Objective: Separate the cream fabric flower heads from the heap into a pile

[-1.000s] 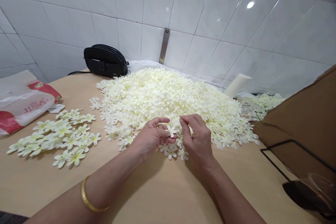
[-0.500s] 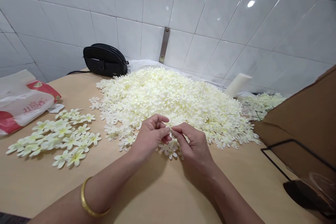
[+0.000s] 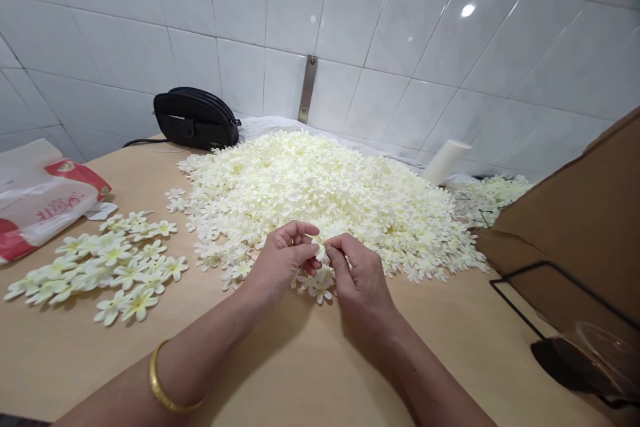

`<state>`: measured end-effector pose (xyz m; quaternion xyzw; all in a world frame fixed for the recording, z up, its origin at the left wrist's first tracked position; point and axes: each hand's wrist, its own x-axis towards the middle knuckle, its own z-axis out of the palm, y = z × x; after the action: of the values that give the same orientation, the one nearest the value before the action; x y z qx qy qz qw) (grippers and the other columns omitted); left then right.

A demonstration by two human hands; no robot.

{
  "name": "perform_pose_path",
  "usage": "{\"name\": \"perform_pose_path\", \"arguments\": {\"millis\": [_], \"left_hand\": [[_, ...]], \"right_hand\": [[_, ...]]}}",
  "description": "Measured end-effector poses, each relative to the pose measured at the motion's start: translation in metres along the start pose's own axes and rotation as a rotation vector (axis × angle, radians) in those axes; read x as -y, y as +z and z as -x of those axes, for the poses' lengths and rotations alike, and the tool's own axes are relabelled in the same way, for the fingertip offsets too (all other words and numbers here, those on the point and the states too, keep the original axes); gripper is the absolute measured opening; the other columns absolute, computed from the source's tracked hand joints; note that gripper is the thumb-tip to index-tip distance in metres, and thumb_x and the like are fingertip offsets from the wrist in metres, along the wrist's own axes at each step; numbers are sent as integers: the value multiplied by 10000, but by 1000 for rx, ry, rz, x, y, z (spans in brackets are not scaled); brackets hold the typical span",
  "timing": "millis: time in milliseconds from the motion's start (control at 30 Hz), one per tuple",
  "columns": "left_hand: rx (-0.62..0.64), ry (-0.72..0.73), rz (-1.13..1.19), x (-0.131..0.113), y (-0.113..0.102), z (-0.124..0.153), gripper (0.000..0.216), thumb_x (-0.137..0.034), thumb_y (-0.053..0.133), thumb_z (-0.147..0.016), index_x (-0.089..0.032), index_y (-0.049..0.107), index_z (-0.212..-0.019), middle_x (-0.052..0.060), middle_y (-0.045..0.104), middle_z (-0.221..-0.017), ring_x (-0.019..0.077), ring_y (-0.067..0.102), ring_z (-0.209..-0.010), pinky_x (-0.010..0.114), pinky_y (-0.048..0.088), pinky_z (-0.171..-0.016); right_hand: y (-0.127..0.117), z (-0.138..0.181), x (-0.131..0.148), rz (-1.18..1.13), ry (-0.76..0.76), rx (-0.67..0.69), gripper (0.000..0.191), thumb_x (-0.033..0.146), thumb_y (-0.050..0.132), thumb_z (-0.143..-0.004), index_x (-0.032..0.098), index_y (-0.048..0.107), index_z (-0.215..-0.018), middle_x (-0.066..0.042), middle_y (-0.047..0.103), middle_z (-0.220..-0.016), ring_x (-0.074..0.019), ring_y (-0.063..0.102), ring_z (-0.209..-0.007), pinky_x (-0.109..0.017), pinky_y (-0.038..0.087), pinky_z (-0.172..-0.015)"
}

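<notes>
- The tabletop (image 3: pixel 290 380) carries a flower pile (image 3: pixel 310 187) at 12 o'clock from the hands and a smaller flower group (image 3: pixel 113 257) at 9 o'clock.
- The right hand (image 3: pixel 363 277), clear of the flower a second ago, now meets it from 3 o'clock, pinched narrow, its grip hidden; seemingly, two-handed work begins.
- The left hand (image 3: pixel 283 257) holds the flower from 9 o'clock.
- The flower (image 3: pixel 321 255) sits between the fingertips, largely covered; its facing and any long axis cannot be told.
</notes>
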<state>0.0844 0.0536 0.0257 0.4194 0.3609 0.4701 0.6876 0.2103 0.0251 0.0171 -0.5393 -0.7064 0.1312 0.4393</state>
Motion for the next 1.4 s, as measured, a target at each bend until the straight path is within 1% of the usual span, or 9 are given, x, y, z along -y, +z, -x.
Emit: {"name": "perform_pose_path", "arguments": {"millis": [200, 333, 400, 500, 633, 767, 867, 1133, 1400], "left_hand": [[-55, -66, -24, -1, 0, -8, 213, -192, 652, -580, -141, 512, -733, -64, 494, -475, 69, 470, -415, 195, 356, -427], [37, 68, -180, -19, 1, -14, 181, -204, 642, -618, -146, 509, -727, -72, 476, -458, 60, 441, -398, 201, 361, -436], [74, 135, -249, -27, 0, -15, 156, -217, 625, -649, -147, 512, -729, -69, 483, -468, 60, 448, -410, 206, 380, -456], [70, 168, -267, -28, -6, -14, 156, -249, 611, -681, -145, 518, -751, -62, 497, -488, 67, 476, -440, 211, 408, -483], [46, 146, -206, -16, -16, -13, 192, -272, 624, -680, -142, 518, -774, -53, 516, -519, 65, 489, -446, 205, 413, -483], [80, 89, -135, -8, -25, -15, 214, -302, 612, -698, -140, 523, -806, -39, 529, -539, 91, 543, -499, 218, 438, -511], [110, 52, -99, -6, -29, -17, 233, -255, 637, -674, -141, 528, -846, -39, 537, -552, 103, 562, -531, 233, 459, -542], [140, -18, -18, -3, -31, -20, 242, -145, 639, -626, -143, 558, -854, -28, 556, -617, 107, 582, -560, 250, 472, -579], [59, 11, -123, -6, -27, -16, 225, -89, 594, -598, -163, 542, -804, -61, 492, -581, 73, 522, -470, 207, 411, -487]], "right_hand": [[4, -3, -11, -93, 34, -24, 178, 225, 403, -834, 176, 480, -682, 25, 463, -597, -106, 432, -553, -222, 345, -536], [1, -9, -8, -194, 47, -7, 158, 239, 412, -836, 171, 522, -745, 5, 518, -653, -119, 483, -622, -232, 382, -596], [-2, -14, -4, -210, 8, 16, 158, 225, 422, -828, 167, 545, -748, -5, 536, -673, -124, 496, -637, -238, 391, -613], [-5, -18, 1, -174, -65, 49, 160, 201, 440, -815, 163, 577, -743, -17, 553, -684, -128, 510, -647, -241, 394, -622], [3, -16, 0, -117, -95, 76, 163, 178, 445, -811, 163, 590, -740, -18, 562, -685, -123, 515, -642, -230, 385, -605], [14, -12, -6, -69, -56, 46, 209, 172, 403, -829, 165, 576, -712, -5, 532, -637, -115, 489, -602, -224, 370, -575], [16, -10, -8, -13, -54, 30, 205, 176, 398, -828, 163, 562, -707, 1, 514, -621, -111, 473, -582, -222, 359, -557], [12, -10, -9, 79, -67, 25, 181, 161, 406, -810, 165, 534, -682, 4, 502, -617, -105, 460, -572, -220, 349, -549], [8, -10, -9, 10, 43, 2, 175, 198, 437, -807, 171, 528, -659, 16, 483, -582, -100, 443, -539, -220, 342, -519]]}}
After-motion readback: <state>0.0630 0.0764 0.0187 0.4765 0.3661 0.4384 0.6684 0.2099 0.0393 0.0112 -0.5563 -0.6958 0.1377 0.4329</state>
